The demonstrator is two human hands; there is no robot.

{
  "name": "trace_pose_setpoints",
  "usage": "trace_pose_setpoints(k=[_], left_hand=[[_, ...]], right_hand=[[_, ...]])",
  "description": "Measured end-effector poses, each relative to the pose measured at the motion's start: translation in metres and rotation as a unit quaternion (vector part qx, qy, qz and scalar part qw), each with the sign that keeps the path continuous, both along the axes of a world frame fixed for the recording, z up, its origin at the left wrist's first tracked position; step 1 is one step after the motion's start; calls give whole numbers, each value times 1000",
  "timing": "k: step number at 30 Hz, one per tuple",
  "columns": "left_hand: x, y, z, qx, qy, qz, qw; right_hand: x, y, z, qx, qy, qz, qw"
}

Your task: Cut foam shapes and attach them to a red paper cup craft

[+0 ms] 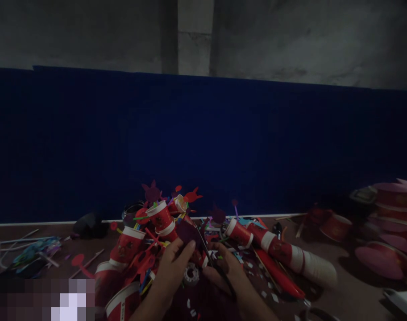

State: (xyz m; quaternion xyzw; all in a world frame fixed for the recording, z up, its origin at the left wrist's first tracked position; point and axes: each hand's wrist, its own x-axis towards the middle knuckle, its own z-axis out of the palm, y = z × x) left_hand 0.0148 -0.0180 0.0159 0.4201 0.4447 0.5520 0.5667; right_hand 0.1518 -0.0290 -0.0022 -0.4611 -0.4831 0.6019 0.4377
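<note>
My left hand pinches a dark purple piece of paper between thumb and fingers, in the lower middle of the head view. Scissors with dark handles are in my right hand, their blades pointing up and away beside the paper's right edge. Whether the blades touch the paper is too dim to tell. Just below and between the hands lies a roll of tape. Red paper cups with coloured sticks and paper cut-outs crowd around the left hand.
A row of nested red-and-white cups lies right of my hands, beside a long glossy red object. Pink and red pieces pile up far right. Paper scraps and sticks lie left. A blue panel stands behind.
</note>
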Motion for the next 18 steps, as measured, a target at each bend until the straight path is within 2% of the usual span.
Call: trace_pose_setpoints(k=[7,18], left_hand=[[-2,2,-6,23,62,-15,998],[-6,2,-3,11,66,-21,998]], right_hand=[[-3,-1,0,2,-6,-4,1000],[-2,0,2,2,-12,-1,1000]])
